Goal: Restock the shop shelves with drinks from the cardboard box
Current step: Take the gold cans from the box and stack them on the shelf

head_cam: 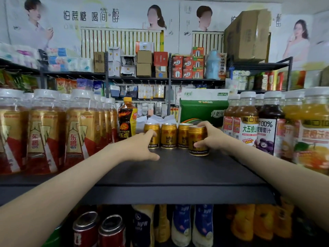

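**Cans hemmed in on the shelf**

Your right hand (211,138) has its fingers wrapped round a gold can (198,141), which stands on the shelf (178,172) just in front of a row of three cans (168,135). Your left hand (140,147) has its fingers spread loose, one tip on the leftmost can. A black bottle (127,120) crowds the row's left, juice bottles (267,127) stand close on the right, and a green box (203,111) sits behind.
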`<control>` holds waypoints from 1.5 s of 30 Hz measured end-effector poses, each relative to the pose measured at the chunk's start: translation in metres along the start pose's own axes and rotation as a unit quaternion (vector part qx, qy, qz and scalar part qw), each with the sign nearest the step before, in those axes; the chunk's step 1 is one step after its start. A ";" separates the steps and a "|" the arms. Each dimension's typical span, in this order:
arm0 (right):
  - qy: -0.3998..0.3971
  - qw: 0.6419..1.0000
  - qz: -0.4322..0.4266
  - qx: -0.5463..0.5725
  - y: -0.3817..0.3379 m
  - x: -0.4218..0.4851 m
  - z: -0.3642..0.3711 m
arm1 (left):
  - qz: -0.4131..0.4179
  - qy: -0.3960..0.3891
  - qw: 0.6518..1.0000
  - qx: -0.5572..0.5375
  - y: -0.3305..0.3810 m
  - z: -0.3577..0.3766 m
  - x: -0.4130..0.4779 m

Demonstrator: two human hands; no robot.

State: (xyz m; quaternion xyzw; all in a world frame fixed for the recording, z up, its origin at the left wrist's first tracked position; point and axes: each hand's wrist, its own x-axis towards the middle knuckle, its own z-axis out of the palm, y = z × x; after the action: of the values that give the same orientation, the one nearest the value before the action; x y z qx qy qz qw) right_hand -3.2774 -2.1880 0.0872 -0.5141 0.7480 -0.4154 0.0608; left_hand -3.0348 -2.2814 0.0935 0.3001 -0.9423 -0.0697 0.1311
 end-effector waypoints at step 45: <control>0.082 0.911 -0.295 -0.276 -0.110 -0.125 0.080 | 0.090 0.392 0.879 0.256 -0.072 0.017 -0.131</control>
State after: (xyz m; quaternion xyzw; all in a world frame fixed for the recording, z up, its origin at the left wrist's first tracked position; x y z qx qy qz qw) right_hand -3.0989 -2.1443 0.0689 -0.6714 0.6498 -0.2319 -0.2704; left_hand -2.8972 -2.2619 0.0350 0.2397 -0.8217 0.3090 0.4145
